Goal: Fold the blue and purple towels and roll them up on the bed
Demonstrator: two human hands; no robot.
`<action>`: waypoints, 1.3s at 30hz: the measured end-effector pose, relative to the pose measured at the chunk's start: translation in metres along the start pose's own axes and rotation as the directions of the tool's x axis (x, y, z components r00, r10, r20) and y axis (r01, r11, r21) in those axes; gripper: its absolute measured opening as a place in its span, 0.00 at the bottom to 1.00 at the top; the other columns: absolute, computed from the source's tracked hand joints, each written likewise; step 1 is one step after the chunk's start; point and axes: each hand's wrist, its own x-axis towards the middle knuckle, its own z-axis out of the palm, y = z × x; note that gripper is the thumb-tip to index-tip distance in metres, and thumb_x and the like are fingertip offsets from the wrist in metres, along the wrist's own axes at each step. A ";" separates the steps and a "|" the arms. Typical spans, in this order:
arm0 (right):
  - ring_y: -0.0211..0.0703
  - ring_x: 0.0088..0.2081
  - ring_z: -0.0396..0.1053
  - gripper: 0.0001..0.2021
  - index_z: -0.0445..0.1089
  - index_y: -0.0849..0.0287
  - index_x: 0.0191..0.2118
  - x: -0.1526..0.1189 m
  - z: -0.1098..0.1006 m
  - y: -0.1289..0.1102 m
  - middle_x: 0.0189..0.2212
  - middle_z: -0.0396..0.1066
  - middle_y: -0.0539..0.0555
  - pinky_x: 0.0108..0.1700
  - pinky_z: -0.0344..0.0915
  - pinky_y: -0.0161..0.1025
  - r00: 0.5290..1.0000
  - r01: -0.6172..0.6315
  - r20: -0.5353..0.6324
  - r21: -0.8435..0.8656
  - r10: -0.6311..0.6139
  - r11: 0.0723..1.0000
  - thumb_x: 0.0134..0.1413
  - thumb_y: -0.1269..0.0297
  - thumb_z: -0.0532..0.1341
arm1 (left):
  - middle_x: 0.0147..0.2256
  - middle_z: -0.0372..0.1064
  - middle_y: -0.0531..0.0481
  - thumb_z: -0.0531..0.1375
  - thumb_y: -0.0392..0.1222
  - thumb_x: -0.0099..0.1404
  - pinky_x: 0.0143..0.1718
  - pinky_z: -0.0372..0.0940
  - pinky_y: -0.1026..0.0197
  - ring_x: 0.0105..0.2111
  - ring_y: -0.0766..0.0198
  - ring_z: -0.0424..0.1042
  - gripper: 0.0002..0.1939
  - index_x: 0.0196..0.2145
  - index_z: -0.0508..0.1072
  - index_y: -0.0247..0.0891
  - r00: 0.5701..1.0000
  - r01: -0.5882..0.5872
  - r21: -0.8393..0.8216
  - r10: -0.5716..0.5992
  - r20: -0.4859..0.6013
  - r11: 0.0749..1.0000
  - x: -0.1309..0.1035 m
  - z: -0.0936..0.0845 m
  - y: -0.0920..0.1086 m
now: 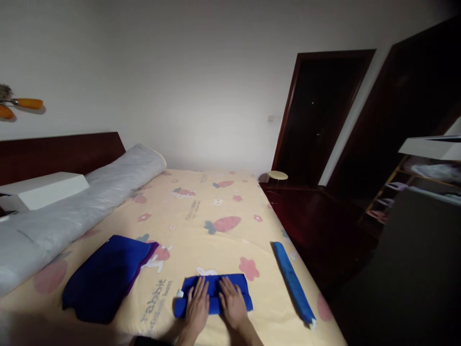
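Observation:
A blue cloth [213,305], partly rolled up along its near edge, lies on the bed in front of me. My left hand [197,302] presses flat on its left part, fingers stretched forward over the roll. On the right part rests my right hand [231,300], its fingers also stretched out. A small white tag [180,293] sticks out at the cloth's left edge. Over to the left a larger blue cloth with a purple edge [108,278] is spread out. A tightly rolled blue cloth [293,283] lies to the right, near the bed's edge.
The bed [201,250] has a yellow printed sheet. Along its left side lie a long grey wrapped roll [108,187] and a white box [50,190]. A round stool [277,176] stands beyond the right edge, with a shelf [396,187] farther right.

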 end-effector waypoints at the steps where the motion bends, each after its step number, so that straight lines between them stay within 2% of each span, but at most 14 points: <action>1: 0.48 0.66 0.51 0.26 0.58 0.52 0.65 0.003 0.002 -0.007 0.65 0.55 0.53 0.65 0.49 0.52 0.998 0.042 0.044 0.024 -0.043 0.999 0.67 0.52 0.41 | 0.65 0.55 0.49 0.42 0.38 0.69 0.62 0.54 0.50 0.64 0.59 0.55 0.26 0.63 0.59 0.43 0.999 -0.027 -0.018 0.028 0.028 0.999 0.004 0.002 0.005; 2: 0.48 0.66 0.51 0.26 0.58 0.52 0.64 0.005 0.003 -0.011 0.65 0.56 0.53 0.65 0.50 0.52 0.996 0.044 0.075 0.032 -0.047 0.999 0.67 0.51 0.42 | 0.65 0.54 0.48 0.42 0.40 0.70 0.62 0.53 0.49 0.64 0.58 0.55 0.26 0.63 0.59 0.42 0.998 -0.024 -0.026 0.026 0.058 0.999 0.006 0.003 0.007; 4: 0.51 0.66 0.51 0.27 0.60 0.55 0.63 0.007 0.004 -0.005 0.64 0.57 0.55 0.65 0.49 0.54 0.995 -0.061 0.078 -0.003 0.061 0.998 0.66 0.49 0.43 | 0.65 0.53 0.47 0.43 0.46 0.70 0.63 0.52 0.46 0.65 0.55 0.54 0.26 0.63 0.58 0.41 0.993 0.054 -0.003 -0.053 0.104 0.999 0.008 0.001 0.000; 7: 0.53 0.67 0.47 0.29 0.59 0.59 0.64 0.003 0.000 0.028 0.65 0.54 0.57 0.66 0.47 0.55 0.964 -0.262 0.019 -0.071 0.264 0.962 0.65 0.49 0.42 | 0.66 0.49 0.49 0.42 0.51 0.70 0.64 0.48 0.42 0.66 0.55 0.50 0.29 0.65 0.55 0.43 0.978 0.162 0.070 -0.170 0.120 0.984 0.004 -0.006 -0.026; 10: 0.50 0.68 0.45 0.30 0.54 0.59 0.66 -0.002 -0.003 0.060 0.67 0.49 0.56 0.66 0.45 0.54 0.957 -0.287 0.034 -0.073 0.290 0.955 0.65 0.50 0.41 | 0.67 0.47 0.52 0.42 0.51 0.69 0.64 0.46 0.41 0.67 0.55 0.49 0.28 0.65 0.53 0.47 0.975 0.168 0.102 -0.181 0.128 0.980 0.000 -0.013 -0.045; 14: 0.50 0.67 0.48 0.29 0.56 0.58 0.66 -0.002 -0.002 0.072 0.66 0.51 0.58 0.66 0.47 0.54 0.957 -0.288 0.017 -0.046 0.289 0.957 0.65 0.50 0.42 | 0.66 0.51 0.50 0.44 0.51 0.69 0.64 0.44 0.36 0.66 0.51 0.51 0.27 0.64 0.57 0.48 0.982 0.144 0.119 -0.157 0.106 0.982 0.004 -0.019 -0.047; 16: 0.51 0.66 0.51 0.28 0.58 0.57 0.64 -0.003 -0.002 0.070 0.65 0.55 0.59 0.65 0.49 0.56 0.969 -0.245 -0.050 -0.045 0.242 0.969 0.65 0.51 0.43 | 0.65 0.53 0.47 0.45 0.50 0.69 0.64 0.41 0.34 0.66 0.49 0.51 0.26 0.62 0.60 0.47 0.988 0.148 0.125 -0.151 0.015 0.981 0.004 -0.020 -0.042; 18: 0.52 0.65 0.54 0.25 0.61 0.55 0.63 -0.009 0.000 0.065 0.64 0.57 0.58 0.64 0.51 0.57 0.977 -0.150 -0.163 -0.052 0.140 0.987 0.66 0.54 0.44 | 0.65 0.55 0.46 0.45 0.48 0.70 0.64 0.41 0.34 0.65 0.49 0.53 0.25 0.61 0.63 0.46 0.981 0.158 0.109 -0.144 -0.129 0.981 -0.002 -0.016 -0.035; 20: 0.51 0.64 0.57 0.23 0.62 0.52 0.62 -0.021 0.006 0.061 0.63 0.59 0.56 0.62 0.54 0.56 0.963 -0.028 -0.268 -0.069 0.009 0.997 0.66 0.58 0.45 | 0.63 0.58 0.47 0.46 0.45 0.70 0.63 0.47 0.40 0.63 0.51 0.57 0.23 0.60 0.64 0.47 0.965 0.121 0.068 -0.101 -0.243 0.990 -0.015 -0.004 -0.028; 22: 0.50 0.61 0.61 0.22 0.64 0.49 0.61 -0.036 0.016 0.057 0.62 0.62 0.55 0.61 0.57 0.53 0.945 0.090 -0.308 -0.090 -0.113 0.992 0.65 0.61 0.46 | 0.61 0.62 0.51 0.46 0.40 0.69 0.61 0.55 0.49 0.61 0.56 0.61 0.23 0.60 0.65 0.49 0.962 0.033 0.030 -0.024 -0.272 0.999 -0.034 0.011 -0.020; 25: 0.50 0.59 0.64 0.22 0.64 0.48 0.60 -0.057 0.033 0.055 0.60 0.65 0.54 0.57 0.60 0.49 0.926 0.162 -0.322 -0.127 -0.195 0.979 0.62 0.64 0.50 | 0.62 0.60 0.55 0.47 0.32 0.63 0.59 0.58 0.54 0.62 0.61 0.60 0.31 0.62 0.61 0.49 0.978 -0.037 -0.006 0.035 -0.205 0.999 -0.062 0.026 -0.008; 28: 0.50 0.59 0.64 0.24 0.61 0.49 0.62 -0.064 0.042 0.057 0.60 0.65 0.55 0.55 0.61 0.48 0.917 0.120 -0.360 -0.165 -0.173 0.979 0.61 0.66 0.51 | 0.66 0.52 0.56 0.46 0.27 0.58 0.62 0.52 0.49 0.65 0.61 0.54 0.38 0.66 0.52 0.49 0.997 0.001 -0.038 -0.004 -0.079 0.999 -0.072 0.016 -0.002; 34: 0.49 0.54 0.68 0.21 0.66 0.53 0.57 -0.043 0.035 0.047 0.53 0.72 0.55 0.56 0.55 0.47 0.898 0.063 -0.416 -0.207 -0.146 0.976 0.58 0.70 0.52 | 0.67 0.50 0.53 0.43 0.23 0.55 0.64 0.46 0.42 0.66 0.59 0.50 0.42 0.66 0.51 0.48 0.985 0.046 -0.039 -0.039 0.170 0.998 -0.041 -0.027 -0.001; 39: 0.49 0.49 0.69 0.16 0.70 0.54 0.49 -0.024 0.012 0.026 0.46 0.75 0.55 0.56 0.52 0.48 0.925 -0.022 -0.379 -0.116 -0.023 0.993 0.55 0.70 0.54 | 0.64 0.59 0.50 0.43 0.26 0.58 0.64 0.46 0.42 0.64 0.57 0.54 0.38 0.64 0.58 0.50 0.977 0.055 -0.032 -0.048 0.208 0.998 -0.019 -0.037 -0.010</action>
